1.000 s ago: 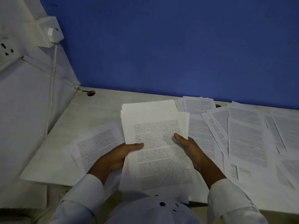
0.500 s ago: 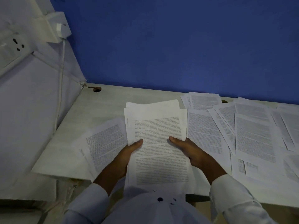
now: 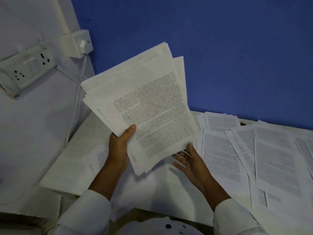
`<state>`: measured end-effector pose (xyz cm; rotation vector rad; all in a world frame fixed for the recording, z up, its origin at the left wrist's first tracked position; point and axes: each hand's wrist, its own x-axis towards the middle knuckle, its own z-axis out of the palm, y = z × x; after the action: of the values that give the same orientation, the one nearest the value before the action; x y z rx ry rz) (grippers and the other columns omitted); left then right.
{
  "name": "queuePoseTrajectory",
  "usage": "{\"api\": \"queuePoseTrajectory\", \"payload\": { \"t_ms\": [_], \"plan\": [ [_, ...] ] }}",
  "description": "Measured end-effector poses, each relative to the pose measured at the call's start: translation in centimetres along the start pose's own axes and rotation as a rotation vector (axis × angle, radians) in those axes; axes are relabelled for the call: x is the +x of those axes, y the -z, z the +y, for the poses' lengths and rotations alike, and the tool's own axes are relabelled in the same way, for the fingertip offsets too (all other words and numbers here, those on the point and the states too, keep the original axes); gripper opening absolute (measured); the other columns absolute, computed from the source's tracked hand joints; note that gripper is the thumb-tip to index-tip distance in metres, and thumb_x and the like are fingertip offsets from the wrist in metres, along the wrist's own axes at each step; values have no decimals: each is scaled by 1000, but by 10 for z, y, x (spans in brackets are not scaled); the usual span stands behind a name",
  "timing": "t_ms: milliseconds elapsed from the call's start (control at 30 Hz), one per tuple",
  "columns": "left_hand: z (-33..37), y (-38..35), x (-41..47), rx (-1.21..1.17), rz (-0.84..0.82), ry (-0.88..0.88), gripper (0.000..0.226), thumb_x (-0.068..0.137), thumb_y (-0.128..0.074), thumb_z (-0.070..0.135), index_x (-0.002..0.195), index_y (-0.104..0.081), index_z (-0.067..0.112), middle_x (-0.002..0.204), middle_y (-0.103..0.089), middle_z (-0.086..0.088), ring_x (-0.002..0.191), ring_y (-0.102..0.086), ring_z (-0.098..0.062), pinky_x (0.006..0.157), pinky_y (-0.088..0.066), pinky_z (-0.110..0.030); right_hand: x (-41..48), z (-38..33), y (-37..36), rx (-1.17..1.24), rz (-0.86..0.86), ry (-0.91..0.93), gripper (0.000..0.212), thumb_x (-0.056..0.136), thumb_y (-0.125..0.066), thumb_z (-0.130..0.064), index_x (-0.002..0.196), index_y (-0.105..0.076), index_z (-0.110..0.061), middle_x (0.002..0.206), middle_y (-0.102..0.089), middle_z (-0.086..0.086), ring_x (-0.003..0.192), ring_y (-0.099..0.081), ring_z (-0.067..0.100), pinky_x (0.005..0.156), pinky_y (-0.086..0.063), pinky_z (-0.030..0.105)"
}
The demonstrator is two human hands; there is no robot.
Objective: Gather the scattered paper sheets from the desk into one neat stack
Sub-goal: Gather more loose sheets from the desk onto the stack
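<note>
From the head view, one person with two hands is at work over a pale bench (image 3: 78,137). There is one gathered stack of paper sheets (image 3: 149,106), held up off the bench in front of the blue wall (image 3: 228,48) and tilted, its edges fanned unevenly rather than squared. The left hand (image 3: 118,148) grips the stack's lower left edge, with the thumb pressed on the printed top page and the fingers curled behind, out of sight. The right hand (image 3: 189,161) sits just under the stack's lower right corner with its fingers (image 3: 177,166) spread apart and straight. The thumb looks to be brushing the corner, though I cannot tell for sure.

To the right of the stack, loose printed sheets (image 3: 274,153) lie overlapping on the bench. I count at least six, and the exact number is hidden by the overlap. One more sheet (image 3: 99,158) lies below the stack, beside the left wrist.

Left of the stack, on the white side wall, there is one socket panel (image 3: 25,68) with two sets of pin holes, one small white box (image 3: 79,45) and one cable (image 3: 79,92) running down from it.
</note>
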<state>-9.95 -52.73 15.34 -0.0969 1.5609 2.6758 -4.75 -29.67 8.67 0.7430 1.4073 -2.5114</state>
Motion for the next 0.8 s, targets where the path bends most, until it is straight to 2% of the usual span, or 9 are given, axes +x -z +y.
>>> {"api": "queuePoseTrajectory", "payload": {
  "t_ms": [133, 200, 267, 367, 500, 567, 667, 733, 800],
  "plan": [
    [-11, -12, -9, 88, 61, -6, 57, 75, -79, 27, 128, -60, 20, 123, -68, -1, 116, -63, -19, 95, -52, -34, 4, 1, -21, 323, -38, -43, 60, 84, -54, -62, 129, -57, -24, 126, -67, 10, 118, -61, 33, 100, -47, 53],
    [-20, -12, -12, 215, 128, -13, 43, 82, -77, 16, 121, -61, 24, 111, -70, 6, 102, -66, -8, 79, -55, -16, 7, 1, -28, 319, -71, -9, 55, 88, -51, -59, 132, -54, -27, 129, -65, 7, 121, -60, 33, 105, -42, 56],
    [-23, -8, -11, 236, 186, 11, 37, 86, -71, 7, 117, -61, 24, 102, -69, 12, 92, -68, -1, 67, -52, -9, 8, 1, -32, 268, -91, 20, 47, 90, -49, -53, 130, -55, -29, 126, -67, 4, 120, -61, 31, 105, -40, 59],
    [-15, 2, -7, 117, 188, 75, 36, 86, -68, 1, 119, -66, 17, 107, -74, 0, 99, -70, -15, 78, -57, -27, 9, 0, -25, 270, -95, 9, 45, 91, -54, -47, 131, -56, -25, 121, -69, 8, 117, -62, 32, 105, -40, 60],
    [-4, 18, 0, -57, 93, 224, 38, 88, -61, 3, 126, -63, 4, 125, -64, -20, 113, -62, -37, 99, -48, -50, 7, 0, -10, 343, -209, -27, 36, 95, -55, -37, 125, -66, -19, 125, -66, 13, 117, -60, 32, 106, -38, 60],
    [-3, 25, 1, -64, 71, 289, 39, 88, -58, 2, 127, -62, 4, 127, -63, -20, 115, -60, -38, 101, -47, -50, 5, -5, 0, 316, -321, -86, 45, 88, -67, -36, 129, -63, -17, 130, -62, 14, 118, -58, 32, 104, -42, 58],
    [-2, 37, -1, -46, 51, 340, 44, 81, -60, 3, 124, -64, 8, 119, -68, -14, 103, -67, -29, 87, -57, -39, 6, -20, 19, 196, -419, -207, 72, 73, -83, -37, 136, -57, -13, 132, -59, 16, 118, -58, 35, 91, -50, 58],
    [-2, 44, -3, -42, 20, 379, 38, 76, -60, 4, 112, -70, 11, 109, -72, -10, 91, -71, -25, 77, -60, -35, 5, -30, 27, 129, -450, -277, 69, 73, -84, -35, 132, -59, -9, 127, -63, 15, 114, -61, 33, 89, -53, 50],
    [-1, 47, -3, -26, -16, 418, 32, 75, -59, 3, 98, -77, 16, 103, -74, -8, 86, -72, -23, 73, -60, -33, 2, -35, 28, 19, -420, -304, 68, 60, -93, -33, 118, -70, -6, 114, -69, 14, 99, -68, 30, 83, -57, 40]
  ]
}}
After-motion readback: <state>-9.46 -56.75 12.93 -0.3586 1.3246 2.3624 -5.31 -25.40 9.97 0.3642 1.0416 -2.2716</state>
